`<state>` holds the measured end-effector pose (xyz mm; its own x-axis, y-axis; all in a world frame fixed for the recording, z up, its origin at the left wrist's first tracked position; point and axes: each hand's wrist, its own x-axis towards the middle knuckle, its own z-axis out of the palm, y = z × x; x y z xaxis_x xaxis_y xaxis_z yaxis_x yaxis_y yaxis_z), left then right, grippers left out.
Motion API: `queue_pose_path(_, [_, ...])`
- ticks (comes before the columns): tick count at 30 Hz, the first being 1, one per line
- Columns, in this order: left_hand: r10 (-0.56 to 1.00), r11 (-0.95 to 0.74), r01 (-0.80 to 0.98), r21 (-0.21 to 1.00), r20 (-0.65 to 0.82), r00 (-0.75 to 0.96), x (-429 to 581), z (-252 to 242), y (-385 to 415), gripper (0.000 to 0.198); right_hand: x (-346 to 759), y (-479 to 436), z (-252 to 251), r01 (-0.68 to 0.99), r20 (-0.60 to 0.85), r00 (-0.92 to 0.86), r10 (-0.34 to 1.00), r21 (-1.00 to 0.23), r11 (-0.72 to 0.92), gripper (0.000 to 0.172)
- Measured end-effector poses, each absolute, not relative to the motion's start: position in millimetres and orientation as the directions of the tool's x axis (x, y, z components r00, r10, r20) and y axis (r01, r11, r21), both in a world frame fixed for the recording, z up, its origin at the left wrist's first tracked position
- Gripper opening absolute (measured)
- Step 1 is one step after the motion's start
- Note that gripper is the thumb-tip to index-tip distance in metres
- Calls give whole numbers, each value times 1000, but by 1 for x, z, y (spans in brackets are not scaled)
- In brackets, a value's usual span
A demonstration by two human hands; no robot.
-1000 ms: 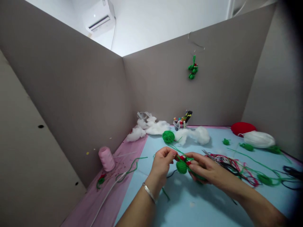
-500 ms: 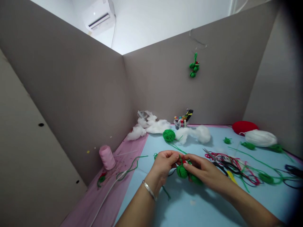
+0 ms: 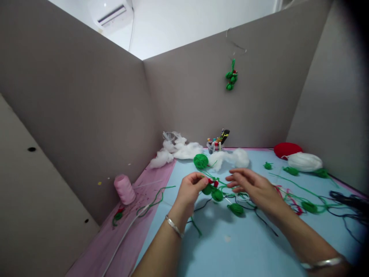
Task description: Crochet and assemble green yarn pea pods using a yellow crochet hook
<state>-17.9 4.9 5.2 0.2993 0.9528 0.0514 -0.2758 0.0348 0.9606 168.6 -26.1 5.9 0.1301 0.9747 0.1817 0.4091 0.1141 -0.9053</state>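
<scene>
My left hand pinches a green crocheted piece between thumb and fingers, just above the table. Rounded green balls and small red bits show on it. My right hand is apart from it, a little to the right, fingers stretched out and holding nothing. Below and between the hands lies another green ball; whether it is joined to the held piece I cannot tell. Dark and green strands run around it. Behind the hands sits a ball of green yarn.
White stuffing and a clear tub of pens stand at the back. A pink thread cone is at left. Red yarn, white yarn and tangled black cord lie right. A green ornament hangs on the partition.
My right hand has let go of the crocheted piece and moved off to the right, its fingers opening. My left hand still holds the piece. The view has shifted slightly.
</scene>
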Motion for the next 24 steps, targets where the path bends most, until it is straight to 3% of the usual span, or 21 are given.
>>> queue_pose_path(2, [938,33,-297,954,73,339,-25,11,6,32,186,-23,10,496,213,257,943,-866,60,36])
queue_pose_path(4, [909,42,-201,979,46,415,-29,13,6,30,200,-21,13,614,240,307,921,-790,2,27])
queue_pose_path(8, [821,21,206,978,-134,555,-25,5,0,17,202,-23,8,778,183,87,979,-627,48,14])
queue_pose_path(11, [785,-33,387,922,-216,581,-17,-6,-5,6,183,-29,-5,840,90,-62,994,-533,100,13])
queue_pose_path(14, [797,-95,494,864,-231,558,-11,-11,-8,6,163,-34,-13,875,41,-113,993,-469,119,12])
queue_pose_path(18, [822,-133,519,844,-199,533,-10,-8,-8,5,168,-31,-3,867,14,-164,986,-474,152,9])
queue_pose_path(19, [816,-132,515,847,-202,541,-11,-6,-8,4,176,-28,2,873,31,-129,991,-471,128,8])
queue_pose_path(21, [778,-126,501,856,-228,586,-12,-4,-9,2,199,-24,12,899,102,44,994,-438,6,24])
queue_pose_path(24, [659,-154,463,873,-258,706,-14,-3,-11,6,236,-22,21,885,139,368,920,-356,-300,27])
